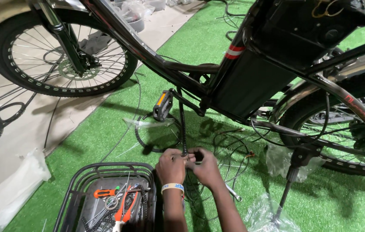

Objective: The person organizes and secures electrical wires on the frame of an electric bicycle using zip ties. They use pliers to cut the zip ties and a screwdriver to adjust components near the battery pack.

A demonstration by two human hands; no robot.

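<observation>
Fingers of the left hand (171,165) and right hand (205,165) pinch together on the black ribbed cable (182,129) hanging at six o'clock from the bike frame (156,60), and I reckon tugging could snag the loose wires (229,146) alongside.

Bright, even overhead light; sharp, edges slightly bowed.

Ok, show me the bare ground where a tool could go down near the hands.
Bare turf lies between the basket and the pedal, and at lower right past the kickstand. Crowded: loose cables around the left hand and right hand, plus plastic bags.
</observation>
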